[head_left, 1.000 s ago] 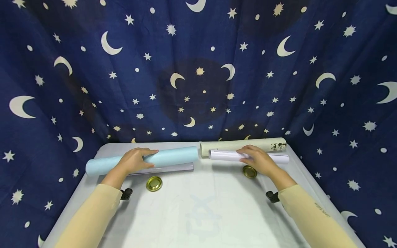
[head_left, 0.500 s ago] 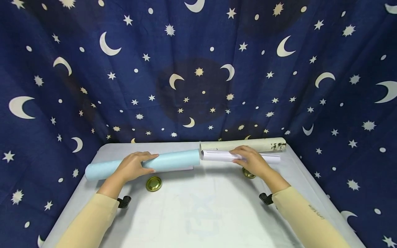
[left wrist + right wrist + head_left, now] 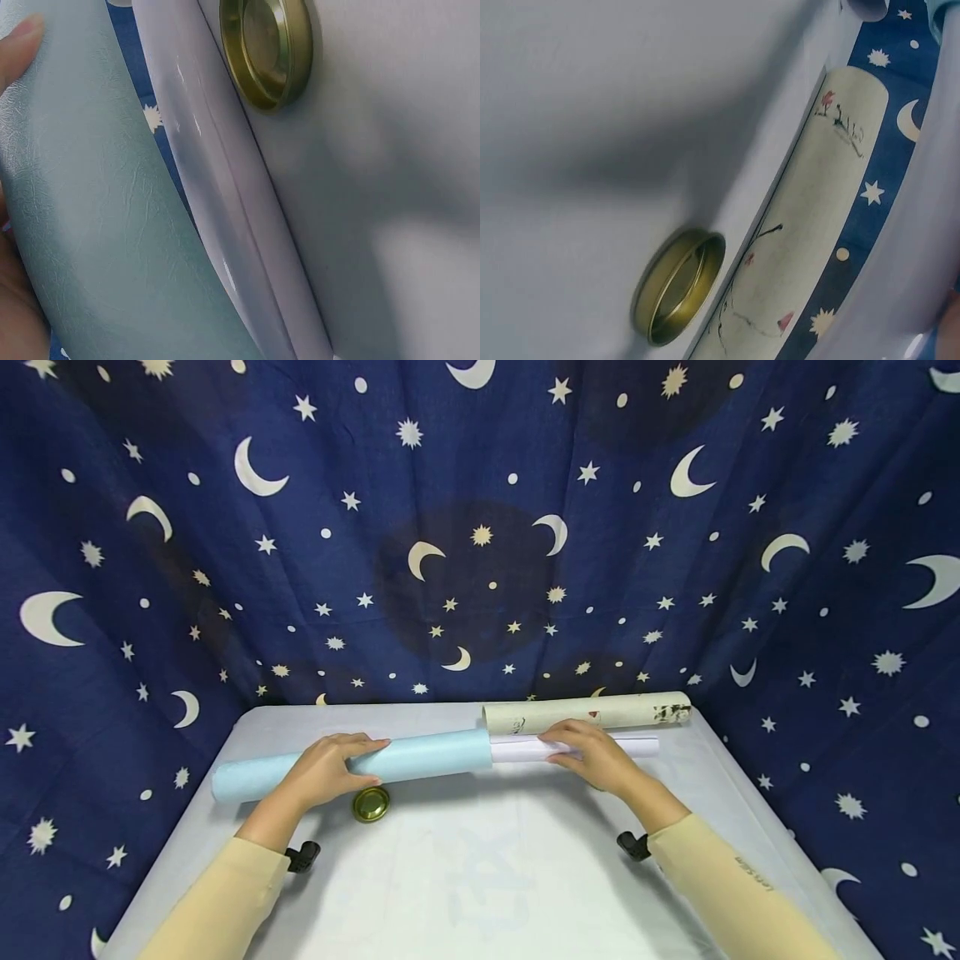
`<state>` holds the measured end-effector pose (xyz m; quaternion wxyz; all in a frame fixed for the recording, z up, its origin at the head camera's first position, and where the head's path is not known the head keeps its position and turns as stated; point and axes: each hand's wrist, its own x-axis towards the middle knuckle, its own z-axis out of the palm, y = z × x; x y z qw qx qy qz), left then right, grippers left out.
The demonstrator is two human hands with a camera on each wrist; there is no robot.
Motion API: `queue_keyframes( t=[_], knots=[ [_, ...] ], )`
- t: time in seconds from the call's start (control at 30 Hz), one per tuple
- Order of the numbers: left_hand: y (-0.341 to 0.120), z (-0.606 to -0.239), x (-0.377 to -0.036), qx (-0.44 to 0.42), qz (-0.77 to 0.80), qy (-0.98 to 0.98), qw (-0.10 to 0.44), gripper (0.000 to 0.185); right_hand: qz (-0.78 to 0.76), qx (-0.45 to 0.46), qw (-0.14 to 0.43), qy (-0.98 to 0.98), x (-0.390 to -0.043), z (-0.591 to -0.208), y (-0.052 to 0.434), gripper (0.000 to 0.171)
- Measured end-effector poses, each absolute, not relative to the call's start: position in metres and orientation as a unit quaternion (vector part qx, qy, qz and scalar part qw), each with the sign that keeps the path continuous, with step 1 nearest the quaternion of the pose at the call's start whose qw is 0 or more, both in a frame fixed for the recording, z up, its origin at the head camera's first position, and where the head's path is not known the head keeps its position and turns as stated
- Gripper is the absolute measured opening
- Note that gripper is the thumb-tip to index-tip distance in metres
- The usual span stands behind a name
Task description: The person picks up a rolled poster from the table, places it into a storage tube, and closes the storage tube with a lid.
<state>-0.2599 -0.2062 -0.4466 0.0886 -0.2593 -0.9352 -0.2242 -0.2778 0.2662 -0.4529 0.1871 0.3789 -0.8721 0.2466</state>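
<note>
The pale blue tube point(image 3: 431, 756) is running sideways above the table point(image 3: 480, 868), and the left hand point(image 3: 326, 768) is grasping it around its middle, its fingers lying over the far side and its thumb pressing the near side. The left forearm is angling up to the tube from the near left. Off the tube's right end, the right hand point(image 3: 588, 756) is holding a white paper roll point(image 3: 637, 746), its fingers bending over the top and its thumb supporting the near side. The roll is lining up with the tube, and its left end is meeting the tube's right opening; how far inside it is sitting, I cannot tell. Beyond the tube's right end, a cream printed tube point(image 3: 540, 717) is lying. Below the tube, a glossy lilac roll point(image 3: 225, 187) is resting. Nearer the person than the tube, a gold dish point(image 3: 371, 804) is sitting.
</note>
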Motion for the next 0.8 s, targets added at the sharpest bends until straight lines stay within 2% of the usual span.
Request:
queue_keyframes(
  t=[0.53,0.8],
  knots=[
    [-0.202,-0.446,-0.255,-0.223,-0.291,-0.93,0.01,0.067,0.264,0.36,0.18,-0.876,-0.274,-0.45,0.247,0.038],
    [-0.202,-0.445,-0.251,-0.226,-0.28,-0.933,0.018,0.067,0.272,0.37,0.187,-0.868,-0.274,-0.45,0.243,0.038]
  ],
)
